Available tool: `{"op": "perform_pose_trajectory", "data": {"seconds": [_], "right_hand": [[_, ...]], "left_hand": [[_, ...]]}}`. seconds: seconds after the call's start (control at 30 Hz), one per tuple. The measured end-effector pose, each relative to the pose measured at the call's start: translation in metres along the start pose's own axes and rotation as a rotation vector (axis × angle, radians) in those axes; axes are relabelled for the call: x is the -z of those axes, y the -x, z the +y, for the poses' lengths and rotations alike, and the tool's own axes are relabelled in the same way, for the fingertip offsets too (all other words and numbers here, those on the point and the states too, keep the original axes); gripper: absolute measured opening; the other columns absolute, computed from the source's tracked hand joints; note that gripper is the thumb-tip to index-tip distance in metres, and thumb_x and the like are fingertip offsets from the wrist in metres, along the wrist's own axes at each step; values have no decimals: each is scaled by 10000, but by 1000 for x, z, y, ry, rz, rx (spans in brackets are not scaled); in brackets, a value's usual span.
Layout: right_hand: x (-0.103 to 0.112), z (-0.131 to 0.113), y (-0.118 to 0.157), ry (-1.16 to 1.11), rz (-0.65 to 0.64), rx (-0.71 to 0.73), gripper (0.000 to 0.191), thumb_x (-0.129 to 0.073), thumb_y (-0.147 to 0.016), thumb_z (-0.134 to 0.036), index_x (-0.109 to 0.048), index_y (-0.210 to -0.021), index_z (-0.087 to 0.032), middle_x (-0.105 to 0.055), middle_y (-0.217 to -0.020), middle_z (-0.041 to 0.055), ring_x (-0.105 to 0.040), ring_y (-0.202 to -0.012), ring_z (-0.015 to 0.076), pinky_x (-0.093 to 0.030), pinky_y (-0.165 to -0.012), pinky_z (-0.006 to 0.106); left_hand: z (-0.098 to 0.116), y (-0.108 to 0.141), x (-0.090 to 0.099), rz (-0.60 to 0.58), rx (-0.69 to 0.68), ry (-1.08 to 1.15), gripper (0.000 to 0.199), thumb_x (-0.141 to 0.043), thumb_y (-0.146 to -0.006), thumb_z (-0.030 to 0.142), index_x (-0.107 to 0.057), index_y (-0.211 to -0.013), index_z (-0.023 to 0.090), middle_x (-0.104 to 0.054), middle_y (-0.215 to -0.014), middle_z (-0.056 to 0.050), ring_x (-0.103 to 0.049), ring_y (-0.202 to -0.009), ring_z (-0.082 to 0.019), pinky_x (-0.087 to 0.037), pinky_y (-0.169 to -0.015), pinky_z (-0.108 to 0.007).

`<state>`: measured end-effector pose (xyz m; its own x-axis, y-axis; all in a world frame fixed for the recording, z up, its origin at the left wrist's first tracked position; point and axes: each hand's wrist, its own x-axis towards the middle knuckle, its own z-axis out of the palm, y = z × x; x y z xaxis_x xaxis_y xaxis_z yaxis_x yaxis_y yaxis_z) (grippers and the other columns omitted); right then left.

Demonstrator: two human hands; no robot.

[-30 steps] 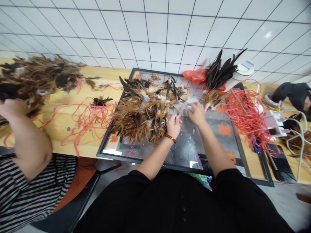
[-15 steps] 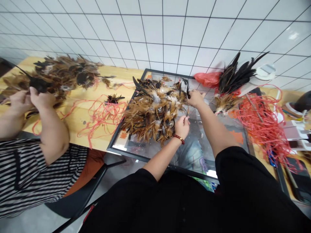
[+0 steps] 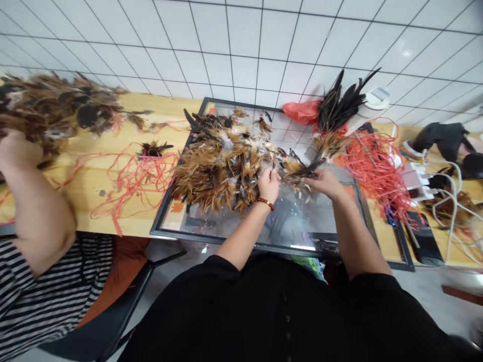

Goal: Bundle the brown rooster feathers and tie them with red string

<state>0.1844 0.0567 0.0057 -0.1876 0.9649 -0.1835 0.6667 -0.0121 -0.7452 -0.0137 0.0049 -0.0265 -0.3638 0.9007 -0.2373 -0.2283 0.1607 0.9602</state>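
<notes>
A large heap of brown and black feathers (image 3: 221,166) lies on a glass-topped panel with a dark frame (image 3: 226,240). My left hand (image 3: 269,185), with a red bead bracelet at the wrist, is closed at the heap's right edge; what its fingers grip is too small to make out. Farther right, my right hand (image 3: 325,182) has its fingers pressed together on dark feathers (image 3: 311,168), whose tips point up. Between the two hands lie more loose brown and dark feathers.
Red plastic strands (image 3: 377,163), a red bag (image 3: 301,112) and upright black feathers (image 3: 339,103) are at the right, with a phone (image 3: 424,239) and white cables. At the left are another feather pile (image 3: 60,103), pink strands (image 3: 132,183) and another person's arm (image 3: 33,196).
The view has shifted to the right. My right hand has come down and toward me from the panel's back, and now holds dark feathers. My left hand stays by the heap.
</notes>
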Motion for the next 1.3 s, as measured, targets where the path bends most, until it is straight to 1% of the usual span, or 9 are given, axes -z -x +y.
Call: {"op": "perform_pose_trajectory", "data": {"seconds": [0.1,0.2,0.4,0.53,0.7,0.93,1.07,1.17,1.3], "right_hand": [[2,0,14,-280,-102,34,518,-910,-535,-432,-706,-942,-184,-750,-914,54,-678,-863,242,-575,-891,429],[1,-5,19,-426,-78,65,550,-895,-548,-389,-708,-1035,-211,-748,-1067,55,-674,-1018,247,-534,-1010,429],[-14,-18,5,-574,43,6,475,-870,-535,-464,-707,-919,-236,-728,-884,8,-654,-909,213,-519,-870,349],[-18,-29,-1,-478,134,-49,457,-802,-577,-627,-640,-687,-214,-636,-659,-15,-535,-661,146,-457,-682,289],[0,-29,10,-357,-82,35,365,-752,-709,-541,-622,-641,-206,-663,-700,22,-615,-753,174,-491,-798,311],[-4,-39,-3,213,222,-57,336,-550,-896,-409,-548,-619,-218,-571,-620,14,-545,-679,179,-385,-682,298],[-21,-48,-15,398,51,-121,379,-681,-826,-445,-547,-558,-212,-500,-544,-8,-499,-613,161,-325,-620,294],[-24,-42,-14,138,9,-106,236,-677,-778,-379,-634,-636,-195,-536,-569,-23,-495,-601,143,-357,-627,282],[-16,-23,-4,-223,221,-44,242,-662,-706,-417,-673,-757,-181,-595,-665,-22,-515,-657,146,-413,-686,292]], "left_hand": [[5,2,0,0,1,37,163,-545,-977,247,-626,-851,184,-569,-626,58,-490,-467,-72,-388,-434,-183],[5,2,0,-2,-2,56,146,-547,-977,234,-631,-872,179,-560,-615,65,-486,-458,-63,-377,-419,-164],[6,4,1,-1,5,65,133,-552,-970,201,-646,-880,174,-569,-611,63,-490,-458,-57,-382,-428,-159],[7,4,2,5,5,65,135,-564,-966,203,-642,-860,173,-570,-604,61,-496,-455,-61,-386,-427,-166],[5,4,2,-5,-6,59,172,-564,-970,225,-605,-810,177,-576,-619,60,-500,-465,-57,-384,-430,-158],[6,4,2,3,-20,56,178,-559,-970,212,-593,-798,182,-565,-617,58,-495,-465,-56,-377,-425,-155],[7,4,2,11,-17,64,154,-556,-973,210,-615,-835,177,-566,-622,54,-499,-460,-58,-383,-414,-160],[2,1,2,20,-26,52,149,-532,-990,225,-631,-892,171,-580,-647,41,-521,-477,-66,-409,-428,-170],[-12,-9,3,86,-157,-30,296,-557,-999,324,-623,-1256,194,-721,-1052,-72,-640,-621,-91,-552,-576,-232]]}}
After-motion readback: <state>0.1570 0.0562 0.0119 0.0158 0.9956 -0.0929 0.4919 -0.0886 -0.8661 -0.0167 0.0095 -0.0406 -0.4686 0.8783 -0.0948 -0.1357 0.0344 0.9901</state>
